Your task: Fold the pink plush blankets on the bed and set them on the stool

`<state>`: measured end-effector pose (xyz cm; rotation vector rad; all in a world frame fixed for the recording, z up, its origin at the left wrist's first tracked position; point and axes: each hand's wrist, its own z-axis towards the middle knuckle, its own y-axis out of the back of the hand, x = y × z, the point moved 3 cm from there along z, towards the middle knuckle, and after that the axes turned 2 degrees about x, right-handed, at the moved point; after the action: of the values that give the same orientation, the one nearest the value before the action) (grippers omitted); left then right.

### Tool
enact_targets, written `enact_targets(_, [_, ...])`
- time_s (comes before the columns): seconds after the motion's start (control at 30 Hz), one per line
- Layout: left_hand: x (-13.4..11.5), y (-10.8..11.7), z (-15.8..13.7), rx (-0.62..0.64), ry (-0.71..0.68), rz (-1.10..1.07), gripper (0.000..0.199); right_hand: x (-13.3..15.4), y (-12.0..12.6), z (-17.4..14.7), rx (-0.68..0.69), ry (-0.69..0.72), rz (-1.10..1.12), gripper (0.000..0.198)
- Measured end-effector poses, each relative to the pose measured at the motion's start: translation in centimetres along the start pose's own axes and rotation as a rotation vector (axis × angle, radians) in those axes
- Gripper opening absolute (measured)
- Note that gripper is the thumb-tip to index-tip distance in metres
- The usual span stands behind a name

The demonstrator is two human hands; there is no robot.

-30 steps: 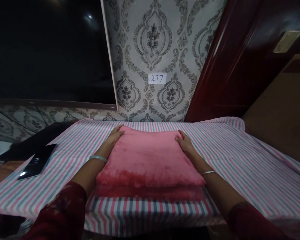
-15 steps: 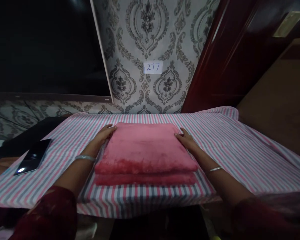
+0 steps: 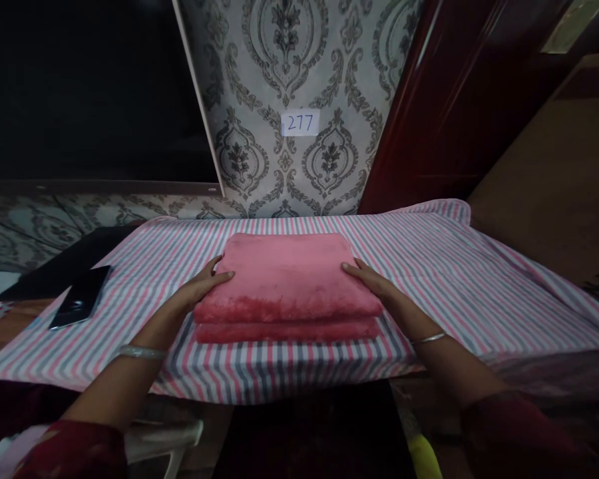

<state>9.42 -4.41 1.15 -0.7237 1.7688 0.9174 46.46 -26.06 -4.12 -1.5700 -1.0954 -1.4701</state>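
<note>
A pink plush blanket (image 3: 289,279), folded into a thick flat block of layers, lies on the striped cloth over the table. At its left side, my left hand (image 3: 207,283) grips the edge, thumb on top and fingers along the side. My right hand (image 3: 369,276) holds the opposite side in the same way, its thumb pressing on the top and its other fingers mostly hidden. The blanket's darker, redder folded edge faces me.
The pink, grey and white striped cloth (image 3: 479,293) covers the table and hangs over its front edge. A dark phone (image 3: 82,297) lies at the left. Behind are a large black screen (image 3: 90,93), a paper label (image 3: 300,123) on the wall and a cardboard box (image 3: 554,199).
My left hand has slid nearer along the blanket's side, its thumb now on top. My right thumb lies further onto the top. The view has tilted down slightly.
</note>
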Motion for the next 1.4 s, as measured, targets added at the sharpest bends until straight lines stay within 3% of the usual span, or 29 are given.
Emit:
enact_targets(0.17, [-0.6,-0.5,0.3,-0.025,-0.107,0.004,0.106,0.6,0.0,0.6,-0.049,0.028,-0.054,0.077])
enact_targets(0.37, [-3.1,-1.3,0.1,-0.067,-0.269,-0.09,0.106,3.4,3.1,1.5,-0.224,0.166,-0.13,0.095])
enact_targets(0.47, [-2.8,-2.6,0.1,-0.042,-0.192,-0.097,0.103,2.5,3.8,1.2,-0.24,0.071,-0.107,0.086])
enact_targets(0.6, [-0.4,-3.8,-0.8,-0.042,-0.031,-0.143,0.092,0.0,3.3,-1.4,-0.187,-0.103,0.05,0.064])
enact_targets(0.7, [1.2,-3.7,-2.7,-0.1,-0.017,-0.188,0.101,-0.4,2.8,-4.1,-0.111,-0.068,0.169,0.063])
enact_targets(0.83, [2.3,-4.0,-4.8,-0.041,-0.024,-0.214,0.107,-0.3,2.3,-6.5,-0.044,-0.066,0.178,0.076])
enact_targets(0.97, [2.8,-4.3,-5.2,-0.047,-0.061,-0.14,0.105,-1.2,2.3,-6.8,-0.093,-0.066,0.125,0.094])
enact_targets(1.1, [2.6,-3.5,-5.4,-0.049,-0.061,-0.074,0.097,-1.6,3.3,-7.1,-0.194,-0.044,-0.003,0.078])
enact_targets(1.17, [1.5,-3.1,-5.9,-0.177,-0.157,0.125,0.09,-0.4,3.5,-7.8,-0.347,0.054,-0.239,0.069])
enact_targets(1.23, [-0.5,-3.9,-6.7,-0.283,-0.365,0.407,0.077,1.9,2.3,-8.5,-0.459,0.267,-0.523,0.061])
enact_targets(1.27, [-1.5,-5.0,-7.2,-0.284,-0.479,0.544,0.071,3.0,0.9,-8.8,-0.454,0.387,-0.646,0.058])
enact_targets(1.33, [-3.1,-8.4,-7.8,-0.186,-0.668,0.771,0.06,4.6,-2.8,-9.0,-0.319,0.572,-0.843,0.053])
enact_targets(1.4, [-3.5,-12.2,-8.1,-0.076,-0.767,0.942,0.058,4.7,-6.7,-8.8,-0.151,0.641,-1.025,0.052])
